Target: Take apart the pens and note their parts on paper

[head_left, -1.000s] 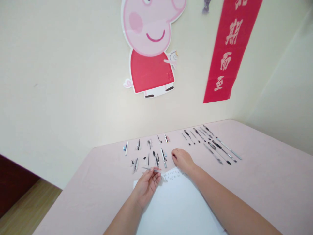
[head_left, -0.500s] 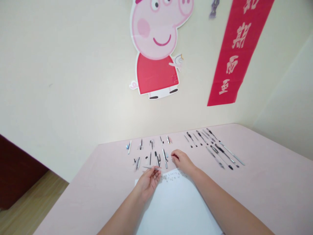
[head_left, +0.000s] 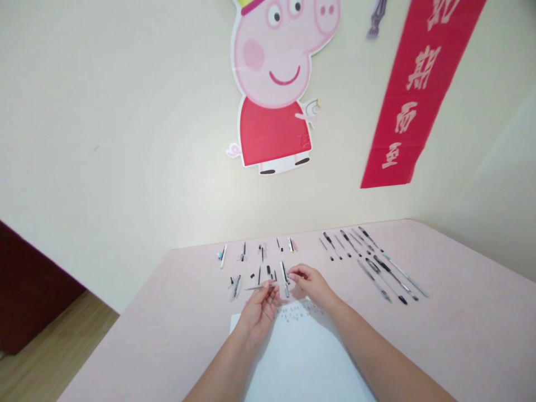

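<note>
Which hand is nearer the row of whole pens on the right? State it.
Right. The right hand sits left of the row of whole pens, apart from it; the left hand is farther left, holding a thin refill.

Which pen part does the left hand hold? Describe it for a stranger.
Start at the white paper on the pink table. At its far left corner, the left hand pinches a thin grey pen part. Alone among its neighbours, it points crosswise.

right hand (head_left: 312, 283) | moved left, now just beside thin pen part (head_left: 257, 287) | left hand (head_left: 259, 312) raised slightly
</note>
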Demonstrator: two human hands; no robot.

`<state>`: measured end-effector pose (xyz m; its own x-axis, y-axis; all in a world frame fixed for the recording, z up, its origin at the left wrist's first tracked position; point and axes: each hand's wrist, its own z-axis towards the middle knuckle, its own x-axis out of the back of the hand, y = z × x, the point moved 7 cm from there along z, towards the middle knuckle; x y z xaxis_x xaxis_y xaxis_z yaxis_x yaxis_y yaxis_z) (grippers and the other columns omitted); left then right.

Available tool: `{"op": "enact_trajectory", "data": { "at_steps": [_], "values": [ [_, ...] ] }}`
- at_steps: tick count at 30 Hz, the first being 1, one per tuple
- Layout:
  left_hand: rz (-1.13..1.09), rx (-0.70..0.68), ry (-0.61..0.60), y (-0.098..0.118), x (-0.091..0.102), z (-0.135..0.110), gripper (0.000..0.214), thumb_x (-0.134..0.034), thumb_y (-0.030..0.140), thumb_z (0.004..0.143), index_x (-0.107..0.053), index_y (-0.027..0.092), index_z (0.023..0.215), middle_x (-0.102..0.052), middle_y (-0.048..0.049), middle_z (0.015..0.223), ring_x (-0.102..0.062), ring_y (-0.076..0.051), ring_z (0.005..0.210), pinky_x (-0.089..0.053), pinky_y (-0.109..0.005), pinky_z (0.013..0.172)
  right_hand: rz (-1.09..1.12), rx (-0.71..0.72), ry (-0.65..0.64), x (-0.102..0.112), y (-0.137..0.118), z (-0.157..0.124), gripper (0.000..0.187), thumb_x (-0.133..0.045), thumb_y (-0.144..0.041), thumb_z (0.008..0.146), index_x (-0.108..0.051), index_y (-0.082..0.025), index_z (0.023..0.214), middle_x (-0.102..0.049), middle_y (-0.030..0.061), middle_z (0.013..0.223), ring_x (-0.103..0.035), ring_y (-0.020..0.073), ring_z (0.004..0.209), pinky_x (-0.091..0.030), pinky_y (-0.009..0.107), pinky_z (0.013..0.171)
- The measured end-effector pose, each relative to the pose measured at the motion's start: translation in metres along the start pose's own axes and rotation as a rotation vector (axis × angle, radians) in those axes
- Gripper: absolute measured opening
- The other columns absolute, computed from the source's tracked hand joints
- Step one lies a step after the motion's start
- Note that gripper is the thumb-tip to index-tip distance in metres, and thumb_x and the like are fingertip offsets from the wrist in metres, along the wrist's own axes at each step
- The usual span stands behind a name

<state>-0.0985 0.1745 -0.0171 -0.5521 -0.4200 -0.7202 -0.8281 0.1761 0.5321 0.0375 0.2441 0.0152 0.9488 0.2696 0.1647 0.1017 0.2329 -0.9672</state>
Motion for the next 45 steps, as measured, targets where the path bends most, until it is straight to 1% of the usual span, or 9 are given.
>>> {"op": "enact_trajectory", "data": {
  "at_steps": [2, 4, 7, 10, 18, 25, 35, 39, 45],
  "values": [
    [-0.007, -0.013, -0.027, 0.0, 0.0, 0.002, 0.013, -0.051, 0.002, 0.082, -0.063, 0.005, 0.078, -0.066, -0.0103, 0.068, -0.065, -0.013, 0.062, -0.056, -0.02, 0.06, 0.196, -0.136, -0.065, -0.008, 0.009, -0.002, 0.026, -0.064, -0.04, 0.068, -0.063, -0.016, 0.078, -0.055, -0.0019, 0.062, -0.05, 0.0107, 0.054, -0.039, 0.023, 0.052],
    [-0.009, -0.03, -0.041, 0.001, 0.002, 0.004, 0.013, -0.051, 0.001, 0.081, -0.063, 0.006, 0.078, -0.067, -0.0103, 0.069, -0.066, -0.013, 0.063, -0.056, -0.021, 0.061, 0.351, -0.228, -0.114, -0.016, 0.015, -0.005, 0.031, -0.068, -0.043, 0.064, -0.062, -0.016, 0.079, -0.055, -0.0027, 0.061, -0.049, 0.0091, 0.05, -0.038, 0.022, 0.049],
    [-0.009, -0.05, -0.039, 0.002, 0.006, 0.006, 0.015, -0.05, 0.0, 0.081, -0.063, 0.007, 0.078, -0.068, -0.0099, 0.069, -0.066, -0.013, 0.064, -0.056, -0.022, 0.062, 0.478, -0.285, -0.13, -0.022, 0.019, -0.009, 0.034, -0.074, -0.041, 0.06, -0.061, -0.016, 0.079, -0.059, -0.0011, 0.064, -0.052, 0.0086, 0.051, -0.042, 0.022, 0.05],
    [-0.014, -0.059, -0.037, 0.002, 0.009, 0.009, 0.016, -0.049, -0.001, 0.081, -0.063, 0.007, 0.077, -0.068, -0.0097, 0.068, -0.067, -0.014, 0.064, -0.056, -0.022, 0.062, 0.528, -0.305, -0.136, -0.025, 0.021, -0.012, 0.034, -0.075, -0.039, 0.059, -0.062, -0.015, 0.08, -0.06, -0.0002, 0.064, -0.053, 0.0093, 0.053, -0.044, 0.023, 0.052],
    [-0.018, -0.062, -0.022, 0.001, 0.011, 0.009, 0.015, -0.05, -0.001, 0.081, -0.062, 0.007, 0.078, -0.068, -0.0111, 0.068, -0.067, -0.014, 0.064, -0.056, -0.022, 0.062, 0.499, -0.28, -0.099, -0.026, 0.024, -0.011, 0.033, -0.075, -0.038, 0.059, -0.062, -0.015, 0.079, -0.06, -0.0003, 0.062, -0.055, 0.0097, 0.053, -0.043, 0.022, 0.052],
    [0.003, -0.07, -0.027, 0.001, 0.009, 0.009, 0.017, -0.048, -0.002, 0.082, -0.061, 0.008, 0.078, -0.068, -0.0095, 0.068, -0.067, -0.013, 0.064, -0.056, -0.021, 0.061, 0.414, -0.238, -0.055, -0.023, 0.022, -0.009, 0.032, -0.074, -0.038, 0.059, -0.059, -0.015, 0.076, -0.058, -0.0029, 0.055, -0.051, 0.008, 0.046, -0.039, 0.022, 0.05],
    [0.042, -0.082, -0.046, 0.002, 0.008, 0.008, 0.016, -0.048, -0.001, 0.082, -0.061, 0.009, 0.08, -0.068, -0.0085, 0.068, -0.066, -0.012, 0.065, -0.056, -0.021, 0.063, 0.361, -0.176, -0.079, -0.026, 0.019, -0.009, 0.029, -0.072, -0.037, 0.061, -0.057, -0.016, 0.076, -0.057, -0.0034, 0.057, -0.05, 0.0084, 0.047, -0.039, 0.022, 0.049],
    [0.049, -0.086, -0.036, 0.002, 0.008, 0.007, 0.016, -0.048, -0.001, 0.082, -0.061, 0.009, 0.08, -0.068, -0.0085, 0.068, -0.067, -0.012, 0.065, -0.056, -0.021, 0.063, 0.353, -0.145, -0.064, -0.025, 0.018, -0.008, 0.027, -0.072, -0.034, 0.062, -0.056, -0.017, 0.076, -0.056, -0.0042, 0.058, -0.051, 0.0084, 0.049, -0.039, 0.022, 0.049],
    [0.055, -0.091, -0.051, 0.002, 0.008, 0.007, 0.016, -0.048, -0.001, 0.082, -0.061, 0.009, 0.08, -0.068, -0.0091, 0.069, -0.066, -0.012, 0.066, -0.056, -0.021, 0.065, 0.341, -0.165, -0.05, -0.025, 0.02, -0.007, 0.029, -0.072, -0.036, 0.061, -0.054, -0.016, 0.073, -0.058, -0.0029, 0.057, -0.052, 0.009, 0.048, -0.04, 0.022, 0.049]
  ]
}}
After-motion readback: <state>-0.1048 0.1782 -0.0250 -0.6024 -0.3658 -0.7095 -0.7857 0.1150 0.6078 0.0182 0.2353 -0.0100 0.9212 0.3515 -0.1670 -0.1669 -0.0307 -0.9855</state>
